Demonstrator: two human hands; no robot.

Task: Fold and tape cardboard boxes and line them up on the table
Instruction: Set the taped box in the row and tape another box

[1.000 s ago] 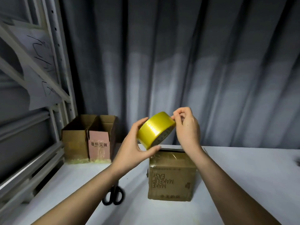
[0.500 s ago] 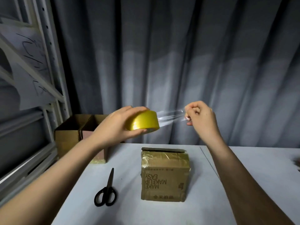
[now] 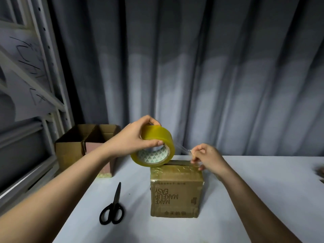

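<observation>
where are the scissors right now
In the head view the scissors lie closed on the white table, left of the taped box, blades pointing away, handles toward the person.

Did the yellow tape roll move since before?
Yes. The tape roll came down toward the box, now just above its top edge.

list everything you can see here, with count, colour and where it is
roll of yellow packing tape: 1, yellow, held above the taped box
clear tape strip: 1, clear, stretched from roll to right hand
taped brown cardboard box: 1, brown, table centre
open cardboard boxes: 2, brown, one pink-faced, far left of table
black-handled scissors: 1, black, left of taped box
white table: 1, white
grey curtain: 1, grey, behind
metal rack: 1, grey, left
left hand: grips roll
right hand: pinches strip
</observation>
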